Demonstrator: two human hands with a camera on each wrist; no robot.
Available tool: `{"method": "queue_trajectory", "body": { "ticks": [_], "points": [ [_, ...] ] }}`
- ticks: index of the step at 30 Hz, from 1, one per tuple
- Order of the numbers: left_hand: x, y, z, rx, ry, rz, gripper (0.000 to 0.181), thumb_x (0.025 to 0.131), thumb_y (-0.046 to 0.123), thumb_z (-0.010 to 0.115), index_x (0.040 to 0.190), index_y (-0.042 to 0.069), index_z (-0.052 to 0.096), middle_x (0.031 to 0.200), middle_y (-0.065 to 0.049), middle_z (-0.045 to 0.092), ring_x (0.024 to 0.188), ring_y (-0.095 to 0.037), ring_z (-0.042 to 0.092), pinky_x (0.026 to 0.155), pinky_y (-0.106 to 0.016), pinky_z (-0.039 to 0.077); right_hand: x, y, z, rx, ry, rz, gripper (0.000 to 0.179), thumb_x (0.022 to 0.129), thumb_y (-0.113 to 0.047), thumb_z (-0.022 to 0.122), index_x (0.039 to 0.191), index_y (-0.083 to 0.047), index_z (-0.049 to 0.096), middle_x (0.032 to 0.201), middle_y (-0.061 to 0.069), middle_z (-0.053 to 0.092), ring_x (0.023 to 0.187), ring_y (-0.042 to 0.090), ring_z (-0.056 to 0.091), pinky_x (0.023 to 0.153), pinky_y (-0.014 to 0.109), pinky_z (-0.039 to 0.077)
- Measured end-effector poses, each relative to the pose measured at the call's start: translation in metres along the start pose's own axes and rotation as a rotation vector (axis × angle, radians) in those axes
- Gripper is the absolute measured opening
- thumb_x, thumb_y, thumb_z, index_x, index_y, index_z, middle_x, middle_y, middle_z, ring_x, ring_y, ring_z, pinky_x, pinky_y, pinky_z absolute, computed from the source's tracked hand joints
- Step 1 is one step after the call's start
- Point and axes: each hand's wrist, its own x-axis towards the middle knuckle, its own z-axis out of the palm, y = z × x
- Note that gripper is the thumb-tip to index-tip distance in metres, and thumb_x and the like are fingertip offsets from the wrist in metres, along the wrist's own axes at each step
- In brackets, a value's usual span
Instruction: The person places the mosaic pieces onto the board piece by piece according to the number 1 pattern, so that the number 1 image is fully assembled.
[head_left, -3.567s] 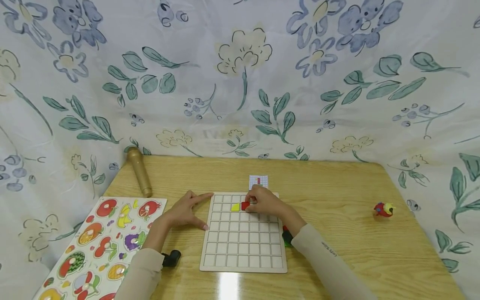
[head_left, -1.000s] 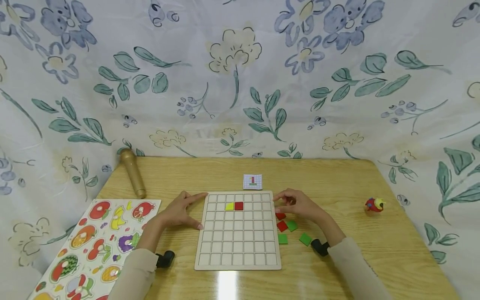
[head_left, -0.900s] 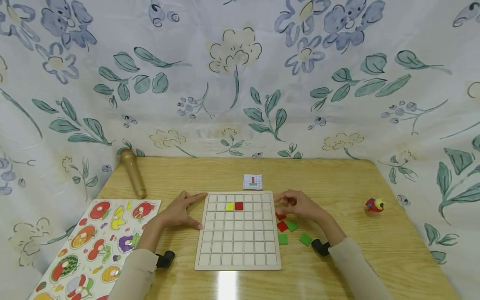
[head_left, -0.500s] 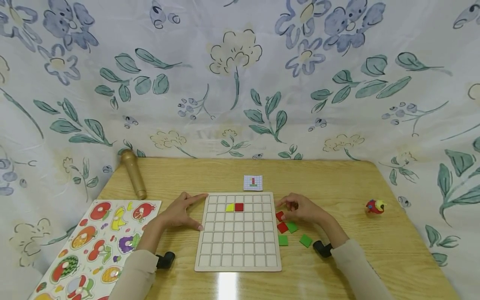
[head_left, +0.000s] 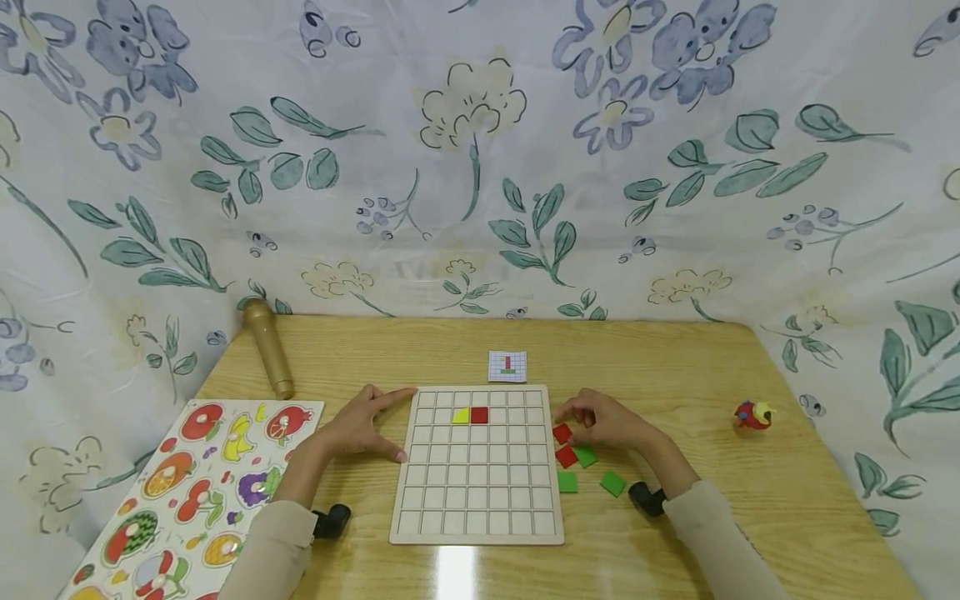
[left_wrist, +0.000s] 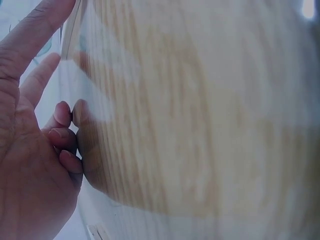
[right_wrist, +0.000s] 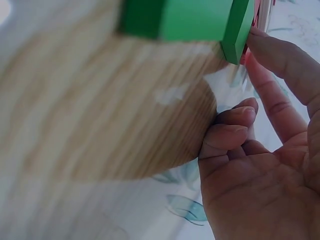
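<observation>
1. While the upper loose red tile [head_left: 562,432] lies flat just off the board's right edge, the right hand [head_left: 606,422] bends over it, thumb and forefinger close by; whether they pinch it I cannot tell.
2. I'd call this step picking up the next tile; the move after calls for a clean lift and, going by the picture card [head_left: 507,366], setting it under the placed red square [head_left: 478,415].
3. That square sits in the board [head_left: 456,500], right of the yellow piece [head_left: 461,416], with bare squares below.
4. The left hand [head_left: 360,423], thumb and forefinger spread apart, rests at the board's left edge.
5. Another red tile [head_left: 567,456] and green tiles [head_left: 612,483] crowd the pickup side; rightward, the counter [head_left: 660,358] gives room as far as the toy bird [head_left: 752,415].
6. Leftward, the fruit puzzle [head_left: 180,500] leaves less.
</observation>
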Motion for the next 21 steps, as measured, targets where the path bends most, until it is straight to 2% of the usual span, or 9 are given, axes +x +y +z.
{"method": "queue_trajectory", "body": {
  "ticks": [14, 21],
  "points": [
    [0.0005, -0.0013, 0.0014, 0.002, 0.009, 0.007, 0.105, 0.061, 0.044, 0.093, 0.152, 0.026, 0.043, 0.098, -0.009, 0.034, 0.087, -0.022, 0.035, 0.074, -0.037, 0.033, -0.0006, 0.0006, 0.0011, -0.044, 0.050, -0.047, 0.018, 0.078, -0.005, 0.079, 0.093, -0.002, 0.070, 0.085, 0.006, 0.048, 0.075, 0.014, 0.041, 0.067, 0.023, 0.037],
    [0.0001, -0.0012, 0.0007, 0.012, 0.011, 0.005, 0.104, 0.062, 0.043, 0.093, 0.152, 0.025, 0.043, 0.098, -0.009, 0.035, 0.087, -0.022, 0.035, 0.074, -0.036, 0.032, -0.0019, 0.0009, 0.0046, -0.069, 0.084, -0.066, 0.017, 0.076, -0.006, 0.079, 0.090, -0.004, 0.070, 0.083, 0.003, 0.048, 0.074, 0.011, 0.044, 0.066, 0.022, 0.040]
  ]
}}
